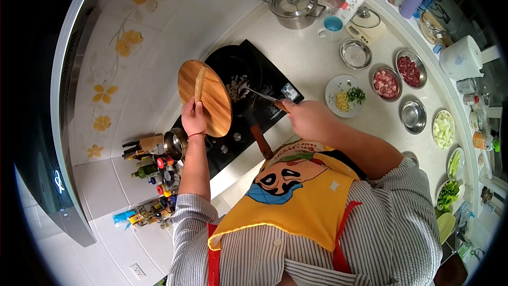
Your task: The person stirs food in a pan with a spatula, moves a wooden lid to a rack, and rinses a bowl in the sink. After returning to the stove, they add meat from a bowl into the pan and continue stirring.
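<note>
My left hand [194, 118] is closed on the raised bar handle of a round wooden lid [216, 103]. The lid is tilted on edge beside a dark wok [225, 59], partly covering it from view. In the wok lie pale and dark sliced pieces [238, 88], whose kind I cannot make out for sure. My right hand [304, 118] grips the wooden handle of a metal spatula [261, 94], its tip down among the slices. The wok's wooden handle [260, 141] points toward my apron. Beneath the wok is a black cooktop [283, 87].
Right of the cooktop sits a plate [330, 107] with chopped garlic and greens. Beyond it are bowls of raw meat [387, 83] and an empty metal bowl [413, 116]. A lidded pot [293, 6] stands at the back. Bottles [145, 171] and a knife block [151, 144] crowd the left.
</note>
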Available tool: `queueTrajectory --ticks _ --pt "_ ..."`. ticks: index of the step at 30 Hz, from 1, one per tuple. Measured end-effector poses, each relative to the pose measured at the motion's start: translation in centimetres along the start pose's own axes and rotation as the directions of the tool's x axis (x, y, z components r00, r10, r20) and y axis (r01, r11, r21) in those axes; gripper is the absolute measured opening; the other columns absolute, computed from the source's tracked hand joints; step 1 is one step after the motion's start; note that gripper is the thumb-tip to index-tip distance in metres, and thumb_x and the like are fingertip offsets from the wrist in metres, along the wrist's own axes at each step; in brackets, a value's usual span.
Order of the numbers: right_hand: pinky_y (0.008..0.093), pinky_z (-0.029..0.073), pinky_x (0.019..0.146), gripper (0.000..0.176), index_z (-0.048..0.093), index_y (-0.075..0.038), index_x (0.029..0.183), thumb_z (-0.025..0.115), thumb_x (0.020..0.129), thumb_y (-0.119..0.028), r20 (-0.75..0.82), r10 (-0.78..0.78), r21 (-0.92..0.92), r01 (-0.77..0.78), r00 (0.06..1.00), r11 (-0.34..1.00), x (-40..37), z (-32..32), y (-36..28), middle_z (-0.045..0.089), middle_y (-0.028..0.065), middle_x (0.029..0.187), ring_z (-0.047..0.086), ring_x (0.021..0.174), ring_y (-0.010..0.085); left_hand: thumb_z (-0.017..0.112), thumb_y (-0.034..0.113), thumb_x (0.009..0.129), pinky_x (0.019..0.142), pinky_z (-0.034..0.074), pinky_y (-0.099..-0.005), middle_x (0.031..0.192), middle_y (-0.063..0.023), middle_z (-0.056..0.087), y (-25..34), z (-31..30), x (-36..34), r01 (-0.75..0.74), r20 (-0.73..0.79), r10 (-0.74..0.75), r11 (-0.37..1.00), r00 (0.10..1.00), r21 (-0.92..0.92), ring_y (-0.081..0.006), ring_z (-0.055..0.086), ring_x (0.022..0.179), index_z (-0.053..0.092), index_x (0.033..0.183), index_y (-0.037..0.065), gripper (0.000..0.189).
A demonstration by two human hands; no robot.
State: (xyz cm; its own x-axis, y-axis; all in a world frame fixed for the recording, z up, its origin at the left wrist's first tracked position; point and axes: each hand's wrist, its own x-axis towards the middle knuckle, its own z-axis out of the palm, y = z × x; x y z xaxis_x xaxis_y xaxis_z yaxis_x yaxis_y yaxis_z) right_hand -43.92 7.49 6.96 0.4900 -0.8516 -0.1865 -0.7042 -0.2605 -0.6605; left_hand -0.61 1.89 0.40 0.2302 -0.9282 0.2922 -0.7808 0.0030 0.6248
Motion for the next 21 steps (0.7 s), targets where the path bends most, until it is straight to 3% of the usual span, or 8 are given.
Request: queueTrajectory --ticks 6,8,9,12,14,17,21 --pt "0.051 0.056 0.068 0.05 0.057 0.002 0.144 0.058 0.097 -0.016 -0.127 -0.025 0.035 0.03 0.992 0.999 1.4 2.6 0.9 0.072 0.0199 0.079 0.071 0.076 0.0405 0.069 0.007 0.101 0.097 0.051 -0.0302 0.123 -0.0107 0.069 -1.7 -0.8 -0.2 0.006 -0.049 -0.006 1.0 0.999 0.004 -0.0194 0.066 0.105 0.07 0.13 -0.001 0.03" --pt "0.0534 0.053 0.07 0.044 0.058 0.0 0.143 0.057 0.103 -0.019 -0.182 0.0 0.074 0.013 0.983 0.997 0.4 1.4 0.3 0.069 0.0216 0.081 0.067 0.075 0.0437 0.069 0.008 0.1 0.097 0.051 -0.0323 0.118 -0.0123 0.069 -1.5 -1.6 -0.4 0.035 -0.044 -0.036 0.999 0.998 -0.025 -0.0233 0.066 0.104 0.071 0.128 0.001 0.029" --pt "0.0534 0.053 0.07 0.044 0.058 0.0 0.143 0.057 0.103 -0.019 -0.175 -0.006 0.072 0.019 0.985 0.997 0.0 0.7 0.1 0.069 0.0216 0.081 0.067 0.075 0.0437 0.07 0.008 0.099 0.097 0.051 -0.0343 0.114 -0.0139 0.069 -1.3 -1.9 -0.4 0.055 -0.035 -0.057 0.996 0.998 -0.063 -0.0272 0.066 0.103 0.072 0.127 0.002 0.028" --pt "0.054 0.053 0.07 0.043 0.059 -0.002 0.142 0.058 0.103 -0.019 -0.112 -0.018 0.027 0.021 0.994 0.999 -0.6 -1.2 -0.6 0.069 0.0213 0.081 0.067 0.076 0.0438 0.07 0.008 0.099 0.096 0.051 -0.0335 0.113 -0.0133 0.068 -1.6 -2.4 -0.6 0.055 -0.079 -0.061 0.996 0.995 -0.066 -0.0254 0.066 0.101 0.072 0.127 0.003 0.028" --pt "0.054 0.053 0.07 0.043 0.059 -0.001 0.141 0.058 0.102 -0.019 0.033 0.015 -0.04 -0.014 0.999 0.999 -0.5 -1.8 -0.9 0.069 0.021 0.08 0.067 0.077 0.0441 0.07 0.008 0.099 0.096 0.051 -0.0333 0.114 -0.013 0.068 -1.8 -2.4 -0.5 0.083 -0.094 -0.092 0.991 0.991 -0.1 -0.0245 0.066 0.101 0.072 0.127 0.003 0.028" --pt "0.055 0.052 0.07 0.043 0.059 -0.002 0.141 0.058 0.102 -0.019 0.009 -0.035 0.05 0.034 0.999 0.998 0.2 -0.2 -0.8 0.069 0.0227 0.08 0.067 0.077 0.0456 0.071 0.008 0.099 0.098 0.051 -0.0325 0.117 -0.0126 0.068 -3.5 -2.2 -0.9 0.054 -0.142 -0.086 0.975 0.986 -0.216 -0.0233 0.066 0.105 0.071 0.129 0.002 0.03" --pt "0.0557 0.053 0.073 0.045 0.058 -0.002 0.144 0.059 0.101 -0.019 -0.03 -0.053 -0.001 0.053 0.998 0.999 2.4 3.1 -0.8 0.069 0.0252 0.081 0.067 0.079 0.0474 0.071 0.009 0.099 0.102 0.05 -0.0336 0.121 -0.0132 0.069 -2.7 -2.8 -1.5 0.066 -0.242 -0.132 0.962 0.961 -0.265 -0.0252 0.066 0.112 0.071 0.13 0.001 0.032"
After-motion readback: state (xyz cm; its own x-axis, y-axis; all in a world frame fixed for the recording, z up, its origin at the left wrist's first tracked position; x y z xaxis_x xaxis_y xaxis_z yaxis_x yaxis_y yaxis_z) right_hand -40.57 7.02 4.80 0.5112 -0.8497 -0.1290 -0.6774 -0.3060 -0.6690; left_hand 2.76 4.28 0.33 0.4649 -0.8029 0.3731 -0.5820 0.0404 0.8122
